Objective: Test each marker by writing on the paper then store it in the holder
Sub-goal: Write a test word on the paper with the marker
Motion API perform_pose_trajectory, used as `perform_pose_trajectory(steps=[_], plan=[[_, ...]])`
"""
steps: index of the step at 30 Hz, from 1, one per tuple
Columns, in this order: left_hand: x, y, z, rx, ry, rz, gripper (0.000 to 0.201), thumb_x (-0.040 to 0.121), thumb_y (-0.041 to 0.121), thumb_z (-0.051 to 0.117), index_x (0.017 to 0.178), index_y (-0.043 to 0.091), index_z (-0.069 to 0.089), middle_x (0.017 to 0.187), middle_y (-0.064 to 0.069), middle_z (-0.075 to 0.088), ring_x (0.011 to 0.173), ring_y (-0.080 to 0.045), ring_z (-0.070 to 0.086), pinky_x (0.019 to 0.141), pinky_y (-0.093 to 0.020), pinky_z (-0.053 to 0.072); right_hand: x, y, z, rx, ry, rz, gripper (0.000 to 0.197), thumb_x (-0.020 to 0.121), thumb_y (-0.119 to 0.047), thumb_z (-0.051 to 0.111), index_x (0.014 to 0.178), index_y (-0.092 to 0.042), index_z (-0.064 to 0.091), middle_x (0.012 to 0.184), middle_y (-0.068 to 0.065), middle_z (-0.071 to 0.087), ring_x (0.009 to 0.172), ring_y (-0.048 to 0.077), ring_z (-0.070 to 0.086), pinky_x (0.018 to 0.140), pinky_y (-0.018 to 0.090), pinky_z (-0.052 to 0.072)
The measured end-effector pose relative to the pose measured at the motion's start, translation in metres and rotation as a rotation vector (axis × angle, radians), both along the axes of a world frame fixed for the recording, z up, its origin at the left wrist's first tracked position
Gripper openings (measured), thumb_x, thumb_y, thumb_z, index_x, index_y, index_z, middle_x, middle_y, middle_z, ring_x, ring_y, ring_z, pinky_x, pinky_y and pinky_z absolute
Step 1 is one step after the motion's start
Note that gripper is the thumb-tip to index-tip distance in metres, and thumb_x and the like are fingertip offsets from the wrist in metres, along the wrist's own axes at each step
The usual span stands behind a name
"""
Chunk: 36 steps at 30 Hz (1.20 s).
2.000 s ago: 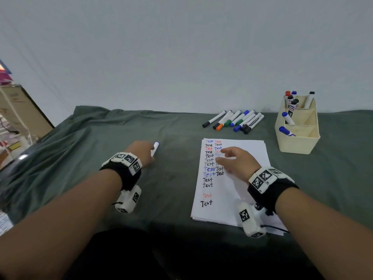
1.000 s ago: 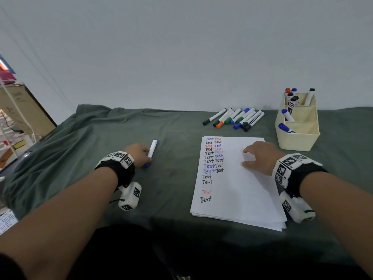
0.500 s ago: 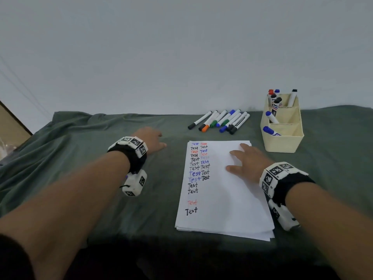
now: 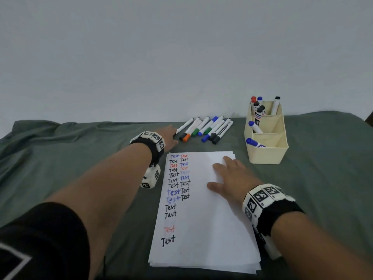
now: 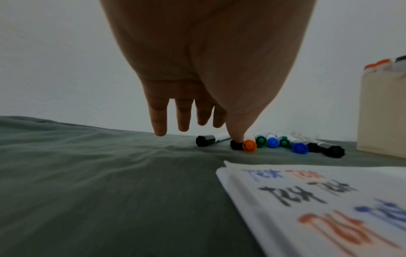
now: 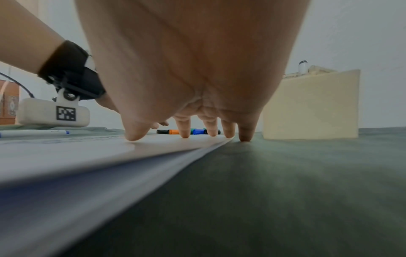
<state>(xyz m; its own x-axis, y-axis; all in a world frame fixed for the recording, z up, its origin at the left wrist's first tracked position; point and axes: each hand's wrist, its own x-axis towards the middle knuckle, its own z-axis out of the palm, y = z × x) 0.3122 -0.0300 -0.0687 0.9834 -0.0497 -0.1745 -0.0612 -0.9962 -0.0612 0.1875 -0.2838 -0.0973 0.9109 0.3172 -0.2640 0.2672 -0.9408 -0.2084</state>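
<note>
Landmark: the paper, a white stack laid flat on the green cloth of the counter.
Left hand: stretched to the row of loose markers just beyond the paper's far edge; fingers are straight and spread, the thumb tip is set against a black cap, and nothing is gripped yet. A pick of the next marker to test is judged to be starting.
Right hand: laid flat with fingers extended on the paper's far right part, nothing held, presumably so the sheets are kept from sliding.
Holder: a cream box just right of the paper's far corner; several markers are already stored in its compartments.
Writing: "Test" is repeated in two columns down the paper's left side, in black, blue and red-orange.
Brands: none can be read.
</note>
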Motion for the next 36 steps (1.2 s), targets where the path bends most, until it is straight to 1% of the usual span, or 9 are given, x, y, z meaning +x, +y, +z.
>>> perform_pose_trajectory(steps=[3,7,14,17,24,27,30,32,36], plan=[[0.009,0.000,-0.007,0.013,0.001,0.011,0.043,0.098,0.044,0.051,0.130,0.016,0.051,0.112,-0.003,0.060,0.098,-0.022,0.058,0.078,-0.033,0.044,0.002,-0.001,-0.002,0.013,0.003,0.006,0.070,0.093,-0.068,0.044,0.152,-0.032,0.030,0.166,0.005,0.010,0.149,0.028,0.012,0.118,0.043,0.021],[0.019,0.003,-0.007,0.019,-0.092,0.004,0.021,0.093,0.035,0.060,0.094,0.018,0.049,0.105,-0.008,0.063,0.083,-0.024,0.053,0.071,-0.033,0.042,0.005,-0.003,-0.004,0.027,0.019,0.005,0.068,0.094,-0.066,0.043,0.151,-0.032,0.031,0.167,0.004,0.006,0.151,0.028,0.008,0.119,0.044,0.020],[0.005,0.008,-0.008,-0.005,-0.106,0.044,0.020,0.094,0.018,0.055,0.110,0.010,0.064,0.108,-0.010,0.067,0.098,-0.029,0.062,0.083,-0.037,0.051,0.004,-0.002,-0.001,0.035,-0.010,0.004,0.069,0.096,-0.066,0.042,0.154,-0.031,0.028,0.167,0.003,0.009,0.151,0.026,0.010,0.120,0.042,0.020],[-0.017,0.016,-0.002,-0.063,-0.153,0.054,0.025,0.092,0.016,0.053,0.108,0.010,0.071,0.104,-0.010,0.070,0.096,-0.029,0.064,0.084,-0.037,0.053,0.005,-0.001,0.001,0.048,-0.021,0.016,0.076,0.097,-0.065,0.043,0.159,-0.034,0.012,0.169,0.001,0.003,0.153,0.026,0.005,0.123,0.043,0.017],[-0.084,0.018,0.001,-0.396,-0.295,-0.093,0.023,0.088,0.022,0.060,0.109,0.027,0.065,0.093,0.014,0.062,0.077,-0.006,0.056,0.060,-0.014,0.036,-0.001,-0.001,0.010,0.124,-0.282,0.093,0.095,0.096,-0.055,0.054,0.154,-0.044,-0.020,0.168,0.004,-0.014,0.154,0.033,0.004,0.124,0.049,0.016],[-0.109,-0.001,0.004,-0.391,-0.280,-0.290,0.024,0.086,0.023,0.056,0.109,0.028,0.062,0.093,0.013,0.061,0.077,-0.006,0.055,0.064,-0.020,0.042,-0.003,0.000,0.013,0.077,-0.368,0.111,0.089,0.097,-0.053,0.054,0.156,-0.045,-0.011,0.168,0.001,-0.014,0.154,0.031,0.001,0.123,0.054,0.016],[-0.129,-0.024,0.007,-0.390,-0.265,-0.382,0.021,0.087,0.021,0.048,0.104,0.029,0.055,0.089,0.014,0.050,0.075,-0.003,0.046,0.062,-0.018,0.034,-0.002,0.000,0.017,0.039,-0.341,0.149,0.060,0.103,-0.046,0.047,0.156,-0.045,0.020,0.164,-0.001,0.025,0.149,0.027,0.020,0.117,0.048,0.029],[-0.137,-0.036,0.007,-0.413,-0.248,-0.334,0.019,0.091,0.021,0.044,0.107,0.028,0.051,0.095,0.013,0.048,0.077,-0.001,0.046,0.063,-0.018,0.033,-0.002,0.000,0.020,0.095,-0.271,0.155,0.045,0.105,-0.038,0.045,0.150,-0.038,0.041,0.143,-0.001,0.056,0.134,0.025,0.042,0.105,0.040,0.042],[-0.147,-0.055,0.007,-0.226,-0.173,-0.341,0.024,0.103,0.027,0.035,0.109,0.016,0.055,0.095,0.000,0.059,0.084,-0.020,0.056,0.076,-0.038,0.047,-0.004,0.001,0.023,0.121,-0.219,0.129,0.033,0.105,-0.033,0.047,0.137,-0.031,0.056,0.126,0.002,0.064,0.114,0.026,0.059,0.090,0.037,0.049]])
